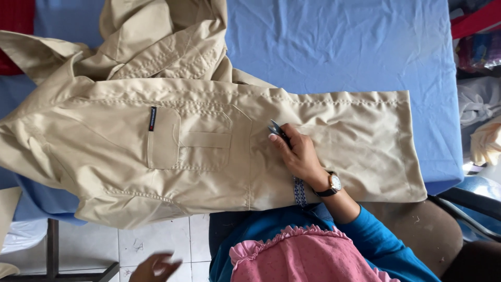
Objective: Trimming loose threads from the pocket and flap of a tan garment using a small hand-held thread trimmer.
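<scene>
A beige work garment with a chest pocket and a small dark label lies spread across a table covered in blue cloth. My right hand, with a wristwatch on a dark strap, rests on the garment just right of the pocket. It grips small dark thread snips, tips pointing up-left at the fabric. My left hand hangs low at the bottom edge, below the table and over the tiled floor. It is blurred, its fingers look apart, and nothing shows in it.
More of the beige garment is bunched at the upper left. Piled fabrics and a red item sit past the table's right edge. A brown seat is at the lower right, and white floor tiles show below the table.
</scene>
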